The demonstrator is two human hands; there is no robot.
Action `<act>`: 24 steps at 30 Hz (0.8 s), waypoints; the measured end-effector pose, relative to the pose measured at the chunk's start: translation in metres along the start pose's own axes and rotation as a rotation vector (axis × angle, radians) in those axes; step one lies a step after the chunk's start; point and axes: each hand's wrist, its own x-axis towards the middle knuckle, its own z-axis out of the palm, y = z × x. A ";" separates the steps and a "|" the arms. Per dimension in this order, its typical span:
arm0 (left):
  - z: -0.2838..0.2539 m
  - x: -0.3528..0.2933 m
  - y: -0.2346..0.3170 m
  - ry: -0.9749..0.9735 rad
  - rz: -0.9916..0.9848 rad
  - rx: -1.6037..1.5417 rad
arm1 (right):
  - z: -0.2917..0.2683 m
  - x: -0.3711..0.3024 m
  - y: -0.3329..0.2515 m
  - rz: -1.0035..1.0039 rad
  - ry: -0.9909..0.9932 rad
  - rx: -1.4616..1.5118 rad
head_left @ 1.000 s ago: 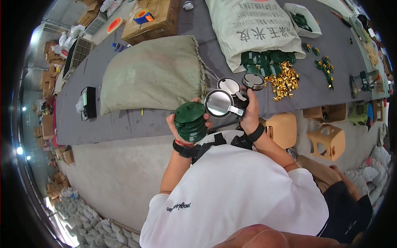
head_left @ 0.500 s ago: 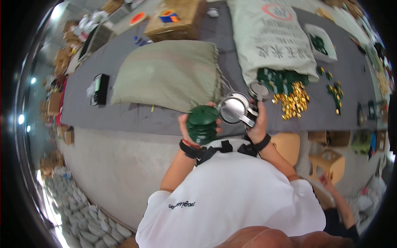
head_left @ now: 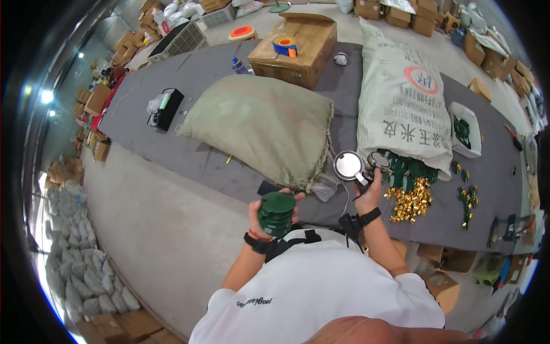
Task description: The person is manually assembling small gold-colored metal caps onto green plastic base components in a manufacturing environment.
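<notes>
My left hand (head_left: 258, 218) is closed around a stack of dark green round plastic pieces (head_left: 277, 214), held in front of my body beyond the table's near edge. In my right hand (head_left: 369, 195) is a shiny silver round piece with a short handle (head_left: 349, 166), its bright face turned up. A second, darker round metal piece (head_left: 378, 161) shows by the same fingers; whether they are joined I cannot make out. Right of that hand, a heap of small gold pieces (head_left: 410, 200) lies before green discs (head_left: 409, 169) spilling from a white woven sack (head_left: 395, 109).
The grey-covered table (head_left: 217, 178) bears a full greenish sack (head_left: 258, 117), a cardboard box (head_left: 292, 71) with a tape roll (head_left: 285, 47) on it, a black box (head_left: 166, 109) and a white tray (head_left: 471, 146). Stools (head_left: 442, 288) stand below the right side.
The view has swung so more of the far floor shows. My hands are farther apart: the silver piece has moved right, away from the green stack. Both hands keep their holds.
</notes>
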 end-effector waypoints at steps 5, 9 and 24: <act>-0.012 -0.022 -0.003 0.119 0.123 0.005 | -0.010 0.025 0.025 0.086 0.011 -0.061; -0.021 -0.030 -0.008 0.161 0.162 -0.038 | -0.012 0.035 0.055 0.161 0.039 -0.137; -0.087 0.017 0.134 0.215 0.011 -0.125 | 0.097 0.097 0.168 -0.042 -0.047 -0.320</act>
